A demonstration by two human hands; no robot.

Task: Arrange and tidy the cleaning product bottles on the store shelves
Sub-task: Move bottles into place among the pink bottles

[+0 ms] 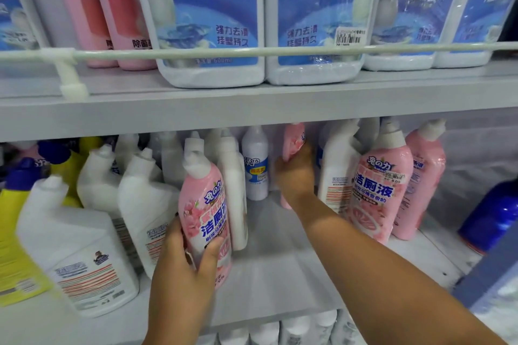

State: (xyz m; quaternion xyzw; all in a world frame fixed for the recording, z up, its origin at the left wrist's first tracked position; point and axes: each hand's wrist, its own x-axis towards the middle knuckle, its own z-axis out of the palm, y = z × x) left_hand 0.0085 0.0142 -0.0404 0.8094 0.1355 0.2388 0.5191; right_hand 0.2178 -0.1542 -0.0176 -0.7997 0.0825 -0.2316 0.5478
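L hand (187, 255) fingers clamp front pink bottle (206, 218); R hand (294, 173) fingers grip rear pink bottle (294, 138).

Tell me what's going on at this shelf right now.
A person is sorting toilet-cleaner bottles on the lower shelf. The left hand grips a pink bottle near the front edge, while the right hand holds another pink bottle far back. White bottles crowd the left, and more pink ones stand at right.
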